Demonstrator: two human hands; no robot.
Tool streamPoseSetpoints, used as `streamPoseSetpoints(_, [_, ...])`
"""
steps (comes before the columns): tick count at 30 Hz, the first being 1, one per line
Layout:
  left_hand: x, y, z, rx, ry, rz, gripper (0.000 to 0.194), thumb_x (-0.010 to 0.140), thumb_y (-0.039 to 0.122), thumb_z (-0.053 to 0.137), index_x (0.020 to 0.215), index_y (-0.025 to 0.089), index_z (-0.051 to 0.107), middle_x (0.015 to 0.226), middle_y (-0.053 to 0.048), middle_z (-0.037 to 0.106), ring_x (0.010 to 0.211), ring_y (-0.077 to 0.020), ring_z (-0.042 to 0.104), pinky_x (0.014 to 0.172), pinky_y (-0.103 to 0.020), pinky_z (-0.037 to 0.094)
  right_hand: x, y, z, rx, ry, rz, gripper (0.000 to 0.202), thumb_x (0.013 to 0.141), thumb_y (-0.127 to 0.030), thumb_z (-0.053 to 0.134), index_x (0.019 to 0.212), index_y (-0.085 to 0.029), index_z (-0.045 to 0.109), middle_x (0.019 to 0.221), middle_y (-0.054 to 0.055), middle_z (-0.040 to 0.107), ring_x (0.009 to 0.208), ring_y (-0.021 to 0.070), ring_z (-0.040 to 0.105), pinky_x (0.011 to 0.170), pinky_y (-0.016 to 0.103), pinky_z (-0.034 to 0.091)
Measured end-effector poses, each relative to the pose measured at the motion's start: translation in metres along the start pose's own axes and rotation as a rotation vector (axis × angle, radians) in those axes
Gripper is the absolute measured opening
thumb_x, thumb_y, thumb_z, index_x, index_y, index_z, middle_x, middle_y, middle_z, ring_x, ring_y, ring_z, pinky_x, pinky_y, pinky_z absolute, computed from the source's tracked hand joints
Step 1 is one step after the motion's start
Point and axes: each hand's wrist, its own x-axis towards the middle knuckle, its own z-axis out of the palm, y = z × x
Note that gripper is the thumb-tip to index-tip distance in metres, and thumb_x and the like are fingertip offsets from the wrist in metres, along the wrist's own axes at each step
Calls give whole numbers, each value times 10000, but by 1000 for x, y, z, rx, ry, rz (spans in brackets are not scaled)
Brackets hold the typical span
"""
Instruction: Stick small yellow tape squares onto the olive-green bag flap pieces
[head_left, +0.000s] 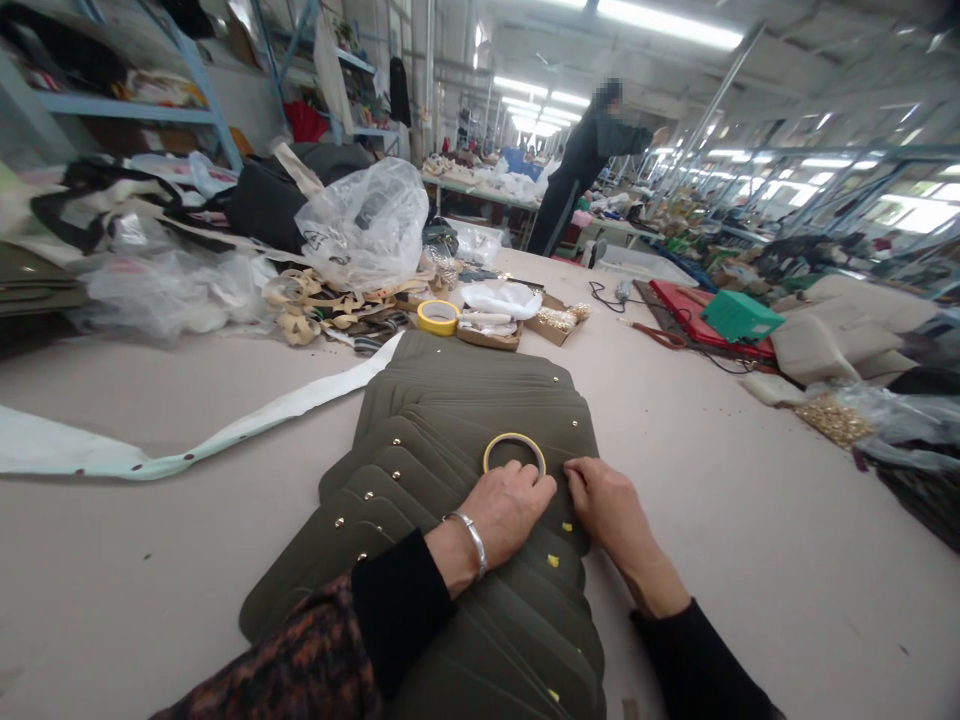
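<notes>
My left hand (504, 512), with a silver bracelet at the wrist, is closed on the near rim of a roll of yellow tape (514, 440). Under it lies a fanned stack of dark olive panels (450, 480) with rounded corners and small gold studs. At the stack's right edge is my right hand (609, 505), its thumb and fingertips pinched together just right of the roll. What sits in that pinch, if anything, is too small to make out. Small yellow tape bits (553, 561) stick to several panels near the right edge.
A white strip (247, 428) trails left from the stack. Behind stand another yellow tape roll (438, 317), small boxes (555, 320) of gold hardware, and plastic bags (367, 225). At right are a green block (741, 315) and beige pieces (840, 325). A person (581, 165) stands farther back.
</notes>
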Motion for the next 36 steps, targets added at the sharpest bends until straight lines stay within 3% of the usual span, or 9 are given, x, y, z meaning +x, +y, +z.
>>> streamPoseSetpoints(5, [0, -1, -5, -29, 70, 37, 124, 937, 135, 403, 901, 178, 514, 872, -43, 567, 794, -188, 536, 691, -301, 490, 10, -7, -9, 41, -81, 159, 223, 793, -212, 498, 755, -194, 717, 779, 59, 736, 740, 199, 665, 690, 284, 456])
streamPoseSetpoints(9, [-2, -6, -10, -109, 188, 30, 143, 952, 166, 394, 938, 183, 535, 862, -31, 590, 792, -170, 566, 709, -280, 497, -2, -10, -21, 99, -231, 120, 205, 721, -179, 535, 574, -192, 677, 560, 9, 676, 550, 144, 611, 523, 236, 393])
streamPoseSetpoints(12, [-5, -12, -11, -265, 280, 45, 159, 969, 215, 390, 1003, 183, 542, 893, -22, 628, 830, -148, 610, 760, -261, 521, -17, -9, -26, 230, -310, 57, 210, 761, -204, 530, 625, -193, 690, 589, 0, 684, 569, 143, 614, 525, 234, 403])
streamPoseSetpoints(16, [-6, -13, -9, -417, 360, 112, 311, 973, 226, 408, 1283, 210, 427, 1149, -24, 639, 1062, -127, 605, 944, -260, 495, -33, -11, -27, 520, 41, 10, 222, 850, -291, 520, 935, -193, 701, 860, 49, 730, 745, 175, 660, 672, 275, 504])
streamPoseSetpoints(19, [-6, -10, -7, -438, 377, 121, 431, 970, 240, 424, 1382, 206, 305, 1273, -49, 585, 1142, -139, 577, 986, -274, 482, -37, -20, -28, 584, 203, -167, 193, 872, -261, 539, 1010, -202, 659, 941, 64, 707, 803, 171, 652, 712, 284, 521])
streamPoseSetpoints(23, [-6, -5, -8, -434, 366, 88, 377, 965, 243, 433, 1326, 177, 345, 1173, -66, 636, 1049, -163, 633, 903, -283, 531, -36, -31, -31, 460, 277, -361, 165, 888, -147, 495, 969, -211, 624, 916, 55, 680, 836, 160, 633, 747, 286, 507])
streamPoseSetpoints(30, [-7, -3, -16, -397, 241, 137, 143, 963, 202, 412, 1087, 179, 480, 989, -30, 651, 904, -151, 643, 786, -265, 530, -39, -27, -23, 267, 405, -477, 149, 825, -60, 513, 836, -192, 582, 710, 16, 628, 653, 135, 586, 632, 257, 468])
streamPoseSetpoints(33, [-6, -3, -16, -339, 217, 135, 94, 954, 204, 431, 958, 179, 522, 878, -13, 632, 815, -151, 623, 720, -259, 512, -44, -26, -22, 262, 419, -451, 149, 806, -67, 523, 828, -186, 608, 677, 10, 626, 617, 129, 581, 606, 248, 460])
streamPoseSetpoints(36, [-4, -1, -14, -260, 257, 151, 157, 959, 200, 401, 881, 176, 535, 793, -8, 595, 717, -145, 581, 647, -251, 481, -48, -31, -23, 425, 372, -251, 115, 795, -119, 551, 781, -189, 641, 657, 1, 643, 564, 114, 580, 568, 230, 464])
